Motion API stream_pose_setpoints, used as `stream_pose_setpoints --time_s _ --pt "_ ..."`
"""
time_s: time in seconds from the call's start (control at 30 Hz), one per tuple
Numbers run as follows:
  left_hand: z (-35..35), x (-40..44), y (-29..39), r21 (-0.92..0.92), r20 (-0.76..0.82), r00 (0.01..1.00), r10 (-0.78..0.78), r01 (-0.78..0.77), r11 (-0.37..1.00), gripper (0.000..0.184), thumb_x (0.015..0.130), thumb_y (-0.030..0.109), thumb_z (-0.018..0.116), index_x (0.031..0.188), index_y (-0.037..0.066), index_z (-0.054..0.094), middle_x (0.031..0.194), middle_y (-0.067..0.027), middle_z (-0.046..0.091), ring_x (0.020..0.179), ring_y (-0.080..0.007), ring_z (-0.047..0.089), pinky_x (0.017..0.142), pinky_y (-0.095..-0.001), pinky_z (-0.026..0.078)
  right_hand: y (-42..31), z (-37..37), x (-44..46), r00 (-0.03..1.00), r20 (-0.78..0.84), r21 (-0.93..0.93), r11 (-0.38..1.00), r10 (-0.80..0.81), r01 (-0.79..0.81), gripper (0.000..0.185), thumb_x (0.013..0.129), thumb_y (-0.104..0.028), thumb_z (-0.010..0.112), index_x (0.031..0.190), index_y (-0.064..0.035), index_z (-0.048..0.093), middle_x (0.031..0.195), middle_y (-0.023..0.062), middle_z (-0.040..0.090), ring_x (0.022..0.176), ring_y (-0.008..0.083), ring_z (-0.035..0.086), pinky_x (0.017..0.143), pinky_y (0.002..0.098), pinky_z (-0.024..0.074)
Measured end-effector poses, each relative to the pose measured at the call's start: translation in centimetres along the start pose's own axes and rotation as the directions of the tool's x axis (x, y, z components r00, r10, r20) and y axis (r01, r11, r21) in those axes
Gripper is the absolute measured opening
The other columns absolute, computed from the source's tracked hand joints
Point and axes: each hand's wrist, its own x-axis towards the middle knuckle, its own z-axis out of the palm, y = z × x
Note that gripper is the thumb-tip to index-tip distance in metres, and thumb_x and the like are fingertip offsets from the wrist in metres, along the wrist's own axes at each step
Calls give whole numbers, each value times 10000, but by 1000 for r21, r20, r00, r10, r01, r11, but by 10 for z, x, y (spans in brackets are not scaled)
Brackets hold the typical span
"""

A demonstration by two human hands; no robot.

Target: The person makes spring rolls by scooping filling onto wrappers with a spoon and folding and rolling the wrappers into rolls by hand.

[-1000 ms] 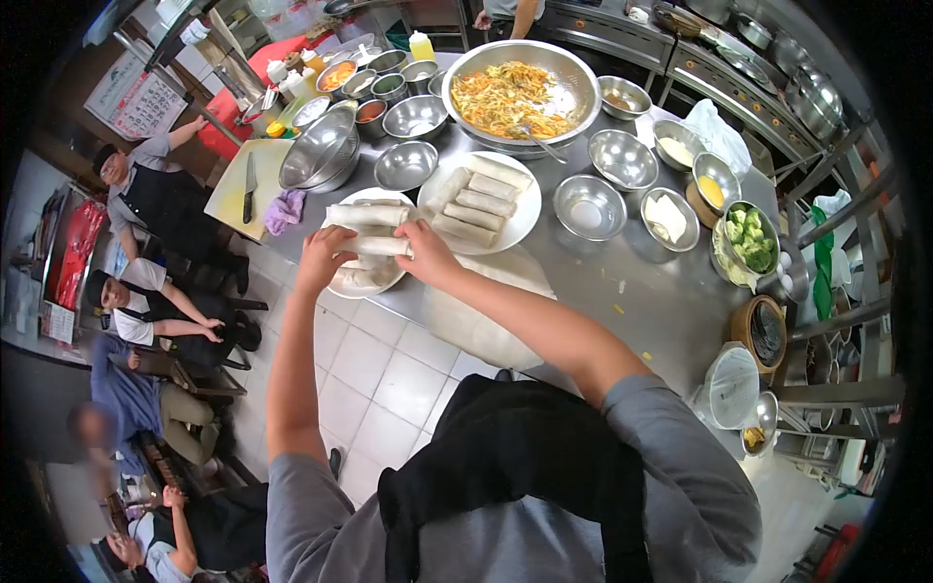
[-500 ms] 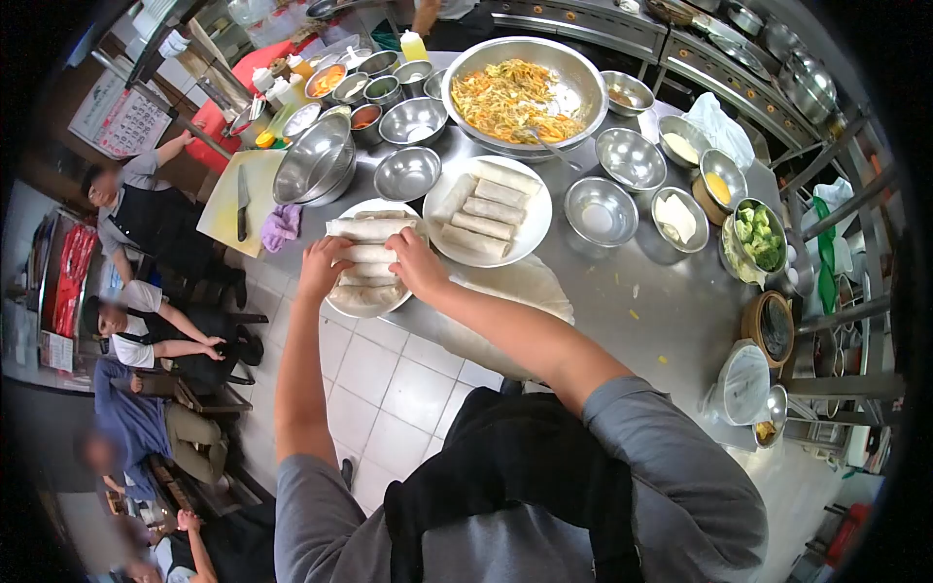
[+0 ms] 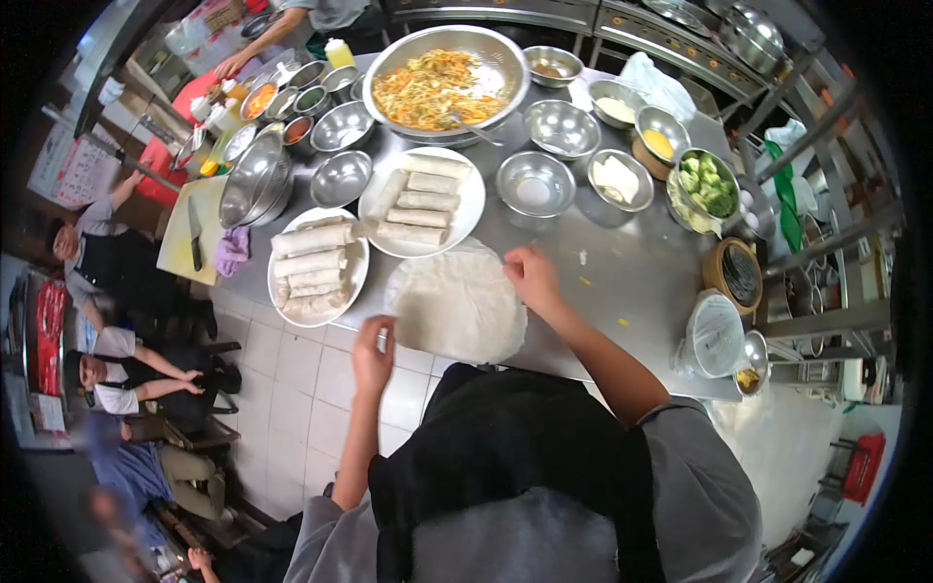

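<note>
A round, thin, pale wrapper sheet (image 3: 457, 303), apparently on others, lies at the table's front edge, partly overhanging it. My right hand (image 3: 533, 275) is at its upper right edge, fingers curled and fingertips against the rim. By the lower left edge, my left hand (image 3: 373, 355) is raised with loosely bent fingers and nothing visible in it. Rolled spring rolls (image 3: 316, 260) are piled on a white oval plate (image 3: 362, 264) to the left. Behind the wrapper, a second white plate (image 3: 473, 199) carries several more rolls (image 3: 428, 202).
A large steel bowl (image 3: 520, 73) of shredded filling (image 3: 437, 89) stands at the back. Small steel bowls (image 3: 536, 185) surround it. Left are a knife (image 3: 194, 233) on a cutting board (image 3: 175, 243) and a purple cloth (image 3: 232, 251). Broccoli (image 3: 708, 183) and a steamer basket (image 3: 731, 272) stand right.
Both my hands have left the rolls on the left plate and moved right to the wrapper's edges. The view has shifted. A person's arm at the back now reaches farther into view.
</note>
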Motion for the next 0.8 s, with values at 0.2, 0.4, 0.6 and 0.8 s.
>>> stream_pose_setpoints --time_s 0.2,0.4,0.6,0.8 --pt "78 -13 59 -241 113 992 -55 81 967 127 902 -16 627 1012 6 686 1019 -143 666 886 -274 677 754 -348 559 14 -3 -44 977 60 130 969 202 -209 293 795 -145 755 1062 -52 676 937 132 673 886 309 678 775 426 542" --pt "110 7 69 -278 191 981 -25 79 957 164 921 -7 611 1071 -9 678 1014 -135 667 855 -226 684 735 -326 569 14 12 -42 945 165 150 939 284 -308 324 762 -138 757 1068 -67 677 894 149 669 952 345 648 832 442 526" --pt "126 10 57 -545 415 824 -387 565 620 215 976 100 612 1154 -16 643 1099 -85 675 958 -159 653 846 -291 541 -5 23 -49 963 -50 174 952 265 -253 326 748 -107 745 1063 -92 665 1036 165 642 1017 366 603 877 457 505" --pt "126 7 55 -670 467 768 -439 631 391 345 999 222 627 1246 -14 580 1104 -92 662 968 -165 647 880 -305 534 -14 13 -50 1000 -15 46 999 18 -17 280 754 -67 726 1022 -112 658 1078 101 577 1032 348 580 871 448 494"
